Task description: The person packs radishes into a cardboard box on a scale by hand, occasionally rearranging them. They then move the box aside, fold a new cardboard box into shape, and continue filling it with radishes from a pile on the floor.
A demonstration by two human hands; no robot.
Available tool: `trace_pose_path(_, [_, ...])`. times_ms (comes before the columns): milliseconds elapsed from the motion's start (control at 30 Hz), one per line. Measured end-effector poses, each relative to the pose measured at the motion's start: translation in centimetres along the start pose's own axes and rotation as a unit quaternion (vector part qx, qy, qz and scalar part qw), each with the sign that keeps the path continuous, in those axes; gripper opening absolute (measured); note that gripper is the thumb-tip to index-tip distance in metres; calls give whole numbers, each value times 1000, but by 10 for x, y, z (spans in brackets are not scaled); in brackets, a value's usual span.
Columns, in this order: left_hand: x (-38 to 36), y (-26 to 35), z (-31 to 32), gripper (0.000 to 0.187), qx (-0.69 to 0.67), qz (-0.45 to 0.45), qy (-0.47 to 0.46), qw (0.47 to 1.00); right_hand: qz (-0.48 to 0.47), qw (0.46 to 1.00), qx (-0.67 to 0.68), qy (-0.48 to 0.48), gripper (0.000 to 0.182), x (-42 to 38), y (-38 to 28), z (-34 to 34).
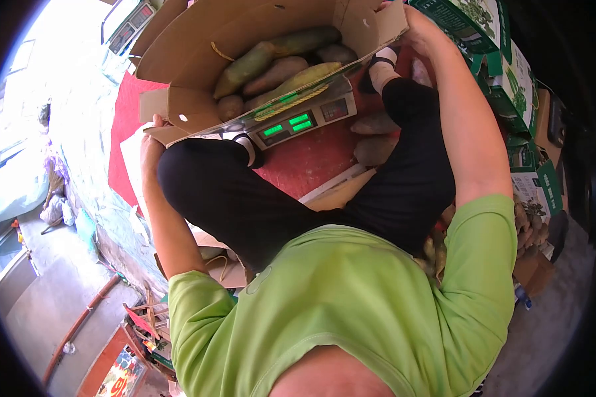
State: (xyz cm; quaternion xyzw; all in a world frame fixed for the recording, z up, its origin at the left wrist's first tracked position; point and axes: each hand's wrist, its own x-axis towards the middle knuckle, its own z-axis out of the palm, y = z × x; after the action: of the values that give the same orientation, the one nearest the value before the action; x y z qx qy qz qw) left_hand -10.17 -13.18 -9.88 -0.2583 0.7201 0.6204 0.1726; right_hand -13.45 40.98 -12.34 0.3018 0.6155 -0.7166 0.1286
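An open cardboard box [192, 104] holds several long green and brown vegetables [251, 66], some lying across one another. The near-left corner of the box is in my left hand [153, 135], its fingers closed on the cardboard edge. At the far right corner, my right hand [418, 28] grips the box wall, with part of its fingers hidden behind the cardboard. A digital scale [304, 122] with lit green digits shows just below the box's near edge. Yellow rope [291, 101] runs along that near side.
Between my legs lies a red surface [304, 162], with loose brown vegetables [374, 151] at its right. Green and white cartons [510, 79] are stacked at the right. Another scale [131, 28] stands at the upper left. A box [228, 268] sits beside my left leg.
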Motion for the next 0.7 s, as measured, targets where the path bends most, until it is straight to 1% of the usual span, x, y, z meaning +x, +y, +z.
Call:
trace_pose_path(33, [-12,7,9,54,25,23,20,999,31,999,7,18,40,-4,-2,3])
trace_pose_path(67, [-20,12,14,52,50,46,41,997,33,999,6,18,40,0,0,2])
trace_pose_path(133, [-22,16,14,51,73,43,25,996,-24,999,-39,-7,43,6,5,4])
trace_pose_path(167, [-22,15,14,51,97,41,9,994,-21,999,-40,-7,43,7,7,4])
trace_pose_path(200, [-20,13,12,51,97,38,8,995,-25,999,1,-46,44,8,9,5])
trace_pose_path(233, [-19,12,11,51,70,38,-5,997,-29,995,42,-85,45,7,9,8])
trace_pose_path(267, [-18,10,10,51,42,37,-18,998,-26,995,40,-84,45,6,8,10])
trace_pose_path(300, [-18,3,10,51,40,30,-18,999,-14,997,51,-52,45,5,8,12])
trace_pose_path(333, [-20,4,12,51,-3,18,-28,999,-7,998,64,-21,45,3,4,16])
trace_pose_path(400, [-24,8,15,51,-89,-5,-46,995,-7,999,33,-27,44,-16,-10,29])
trace_pose_path(433, [-24,10,17,51,-101,-6,-45,994,-8,999,5,-31,43,-22,-14,34])
trace_pose_path(567, [-21,9,16,52,-131,-20,-52,990,-25,998,2,-54,41,-19,-14,40])
trace_pose_path(633, [-20,10,19,54,-162,-50,-38,985,-42,998,-40,19,39,-17,-14,42])
trace_pose_path(700, [-18,10,19,55,-151,-45,-32,987,-54,998,-44,9,38,-14,-14,42])
